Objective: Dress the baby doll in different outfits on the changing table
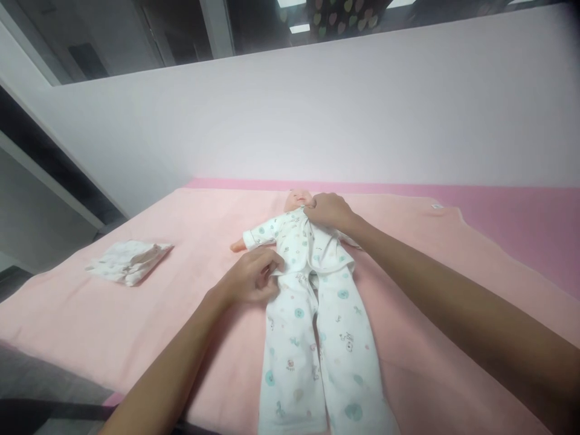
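Note:
A baby doll [296, 198] lies on its back, dressed in a white patterned top [294, 241] and matching trousers [296, 338]. My left hand [254, 275] is closed, its fingers pinching the lower hem of the top at the doll's waist, on the left side. Up by the doll's neck, my right hand [330, 211] is closed on the top near the collar. Part of the doll's head and its arm on the right are hidden behind my right hand and forearm. The front of the top overlaps down the middle.
A pink blanket [203, 223] covers the padded surface under the doll. To the left lies a folded white cloth [131, 261]. A white wall [317, 121] rises behind, with a window [267, 24] above it.

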Demonstrator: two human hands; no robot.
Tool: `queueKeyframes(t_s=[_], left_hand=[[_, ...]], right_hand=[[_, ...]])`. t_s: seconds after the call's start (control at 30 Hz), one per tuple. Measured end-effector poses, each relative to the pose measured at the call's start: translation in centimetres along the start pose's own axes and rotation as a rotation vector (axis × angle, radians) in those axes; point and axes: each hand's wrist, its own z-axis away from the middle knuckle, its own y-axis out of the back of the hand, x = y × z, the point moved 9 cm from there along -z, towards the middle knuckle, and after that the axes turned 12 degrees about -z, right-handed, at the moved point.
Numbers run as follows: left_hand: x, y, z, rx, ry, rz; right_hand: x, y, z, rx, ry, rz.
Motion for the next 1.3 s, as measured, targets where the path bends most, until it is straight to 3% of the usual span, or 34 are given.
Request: queueKeyframes(t_s=[0.2, 0.33, 0.43, 0.53, 0.63, 0.77, 0.87, 0.93, 1.07, 1.17, 1.23, 1.3], left_hand=[[0.2, -0.1, -0.2, 0.058, 0.001, 0.02], [0.1, -0.3, -0.5, 0.144, 0.09, 0.014], [0.3, -0.5, -0.8, 0.177, 0.172, 0.056], [0.4, -0.3, -1.6, 0.212, 0.246, 0.098], [-0.1, -0.1, -3.0, 0.201, 0.34, 0.078], [-0.7, -0.3, -5.9, 0.094, 0.359, 0.04], [-1.2, -0.6, -7.9, 0.004, 0.356, 0.066], [-1.6, -0.9, -8.7, -0.05, 0.381, 0.115], [-1.7, -1.4, -9.3, -0.14, 0.377, 0.219], [-2.1, -1.9, -9.4, -0.188, 0.38, 0.272], [-2.6, -2.3, -9.5, -0.225, 0.402, 0.273], [-3.2, -2.8, -9.6, -0.28, 0.418, 0.256]], right_hand=[[0.0, 1.1, 6.9, 0.012, 0.126, -0.27], [-1.3, 0.4, 12.4, -0.124, 0.221, -0.275], [-2.1, -0.2, 14.5, -0.164, 0.311, -0.221], [-1.9, 0.1, 14.4, -0.106, 0.324, -0.179], [-0.7, 0.8, 13.6, -0.075, 0.232, -0.231], [1.6, 3.1, 13.2, 0.071, 0.091, -0.375], [2.2, 4.2, 13.6, 0.182, 0.086, -0.473], [1.4, 3.8, 13.9, 0.157, 0.162, -0.45], [-1.2, 1.3, 14.4, -0.081, 0.373, -0.293], [-2.1, 0.6, 14.3, -0.205, 0.419, -0.252], [-2.2, 1.4, 13.4, -0.194, 0.39, -0.316], [-1.9, 2.6, 11.9, -0.099, 0.339, -0.422]])
